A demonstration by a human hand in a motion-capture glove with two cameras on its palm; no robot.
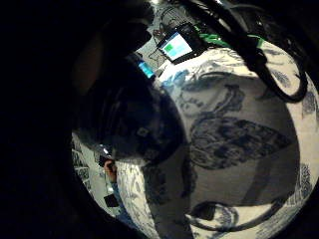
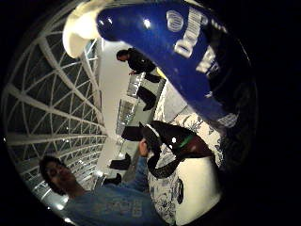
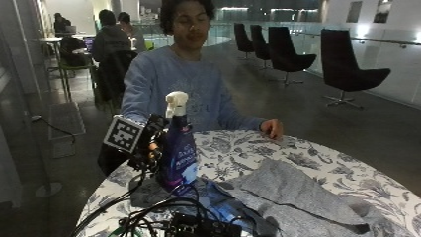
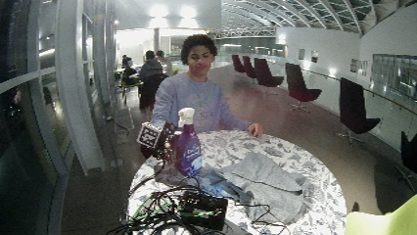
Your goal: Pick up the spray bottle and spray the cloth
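Note:
A blue spray bottle (image 3: 179, 153) with a white trigger head stands upright over the left side of the round, floral-clothed table (image 3: 342, 173). My gloved right hand (image 3: 152, 145) grips its body from the left side. I cannot tell whether its base touches the table. The bottle's blue label fills much of the thumb side palm view (image 2: 188, 52), and its dark body sits close in the little finger side view (image 1: 129, 119). A grey cloth (image 3: 289, 190) lies crumpled on the table to the right of the bottle, apart from it. The nozzle points roughly toward the cloth side.
The person's bare left hand (image 3: 271, 128) rests on the table's far edge. A black electronics box (image 3: 197, 227) with tangled cables lies at the near edge, just in front of the bottle. A small lit screen (image 1: 175, 47) sits by it. Dark chairs stand beyond the table.

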